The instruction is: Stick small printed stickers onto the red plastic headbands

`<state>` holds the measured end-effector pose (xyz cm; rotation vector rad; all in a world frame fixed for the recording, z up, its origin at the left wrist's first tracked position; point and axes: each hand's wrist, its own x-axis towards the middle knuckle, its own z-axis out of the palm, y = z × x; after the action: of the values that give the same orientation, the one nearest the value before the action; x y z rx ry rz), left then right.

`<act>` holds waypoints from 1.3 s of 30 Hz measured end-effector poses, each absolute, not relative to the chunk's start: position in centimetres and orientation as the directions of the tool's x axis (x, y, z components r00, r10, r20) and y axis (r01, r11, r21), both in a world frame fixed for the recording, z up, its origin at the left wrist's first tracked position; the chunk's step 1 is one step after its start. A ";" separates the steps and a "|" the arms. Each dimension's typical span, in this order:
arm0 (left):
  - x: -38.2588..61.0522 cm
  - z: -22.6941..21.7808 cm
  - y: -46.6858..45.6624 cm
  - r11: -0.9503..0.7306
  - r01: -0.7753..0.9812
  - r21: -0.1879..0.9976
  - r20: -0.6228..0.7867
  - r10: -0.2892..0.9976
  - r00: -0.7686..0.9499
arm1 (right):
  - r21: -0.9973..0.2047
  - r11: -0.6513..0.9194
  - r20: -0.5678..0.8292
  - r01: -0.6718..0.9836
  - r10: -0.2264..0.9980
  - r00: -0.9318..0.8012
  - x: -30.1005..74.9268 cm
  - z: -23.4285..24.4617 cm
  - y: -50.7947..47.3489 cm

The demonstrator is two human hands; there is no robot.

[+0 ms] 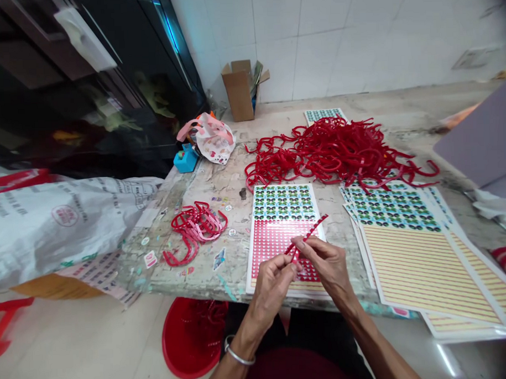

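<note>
Over the table's front edge, my left hand and my right hand meet with fingertips pinched together. Between them is a narrow red strip with pale marks, its free end slanting up to the right. A pinkish piece also shows at my left fingertips; whether it is part of the strip I cannot tell. Under both hands lies a sticker sheet, with green and blue pictures at the top and red rows with white marks below. A silver bangle circles my left wrist.
A large heap of curved red bands lies behind the sheet. Left is a small pile of red and pink bands; right, several yellow-striped sheets. A cardboard box, a cloth bag and a red basin stand around.
</note>
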<state>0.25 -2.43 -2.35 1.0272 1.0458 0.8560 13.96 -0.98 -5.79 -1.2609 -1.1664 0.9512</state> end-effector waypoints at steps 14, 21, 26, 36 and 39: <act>0.3 -2.5 -2.2 0.214 -0.043 0.976 -0.187 0.921 0.341 | -0.879 0.375 0.417 0.294 0.904 0.097 13.0 -5.1 -1.8; 0.3 -2.9 -2.2 0.191 0.017 0.981 -0.185 0.916 0.355 | -0.956 0.215 0.240 0.199 0.964 0.115 13.8 -5.5 -1.5; -0.3 -3.0 -2.7 0.209 -0.016 0.978 -0.183 0.888 0.421 | -1.000 -0.020 -0.019 0.017 0.998 0.055 14.7 -6.2 -0.6; -0.4 -2.5 -2.5 0.244 -0.034 0.969 -0.204 0.875 0.439 | -0.978 0.161 0.165 0.137 0.986 0.025 14.7 -6.1 -1.6; -0.4 -2.8 -2.3 0.199 0.011 0.980 -0.185 0.889 0.419 | -0.959 0.235 0.238 0.160 0.971 0.002 14.5 -5.9 -1.8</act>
<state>-0.37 -2.33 -2.77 1.2161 0.9544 0.7662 14.46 -1.85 -5.94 -1.1507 -1.4117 0.9347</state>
